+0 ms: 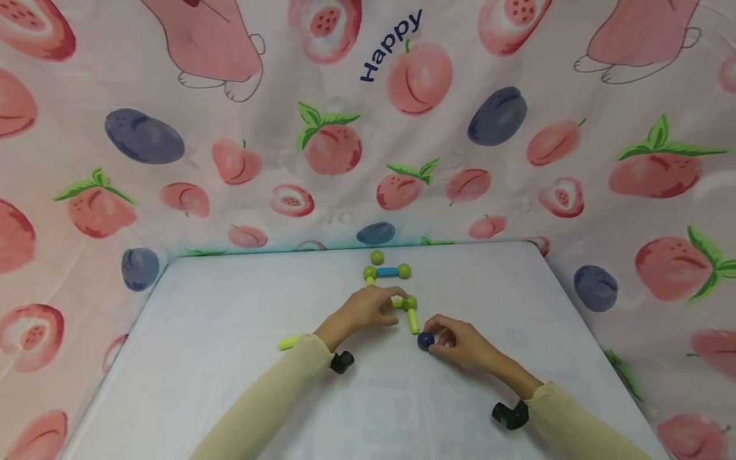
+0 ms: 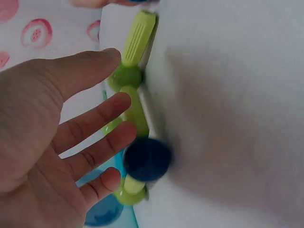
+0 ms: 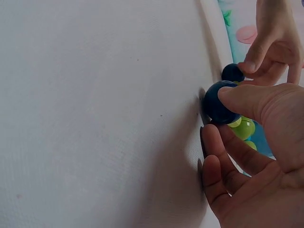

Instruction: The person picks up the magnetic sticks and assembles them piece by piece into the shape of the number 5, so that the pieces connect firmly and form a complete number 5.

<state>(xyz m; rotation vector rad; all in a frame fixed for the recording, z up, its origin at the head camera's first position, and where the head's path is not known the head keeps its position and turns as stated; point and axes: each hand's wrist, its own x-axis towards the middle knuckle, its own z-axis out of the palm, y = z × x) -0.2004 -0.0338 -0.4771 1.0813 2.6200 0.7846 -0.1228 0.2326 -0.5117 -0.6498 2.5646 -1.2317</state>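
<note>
A flat figure of magnetic sticks and balls lies at the far middle of the white table (image 1: 230,383). My left hand (image 1: 395,308) reaches over its middle. Its fairly straight fingers (image 2: 102,114) touch a lime stick (image 2: 135,111) beside a green ball (image 2: 126,76). A dark blue ball (image 2: 146,159) sits at that stick's other end. My right hand (image 1: 435,338) pinches another dark blue ball (image 1: 425,340) between thumb (image 3: 247,102) and fingers, at the near end of a yellow-green stick (image 1: 413,321). Farther back, a blue stick (image 1: 387,272) joins two green balls.
A loose yellow-green stick (image 1: 289,342) lies on the table, partly behind my left sleeve. A single green ball (image 1: 377,257) sits near the table's far edge. Fruit-print cloth (image 1: 345,147) hangs behind and to both sides.
</note>
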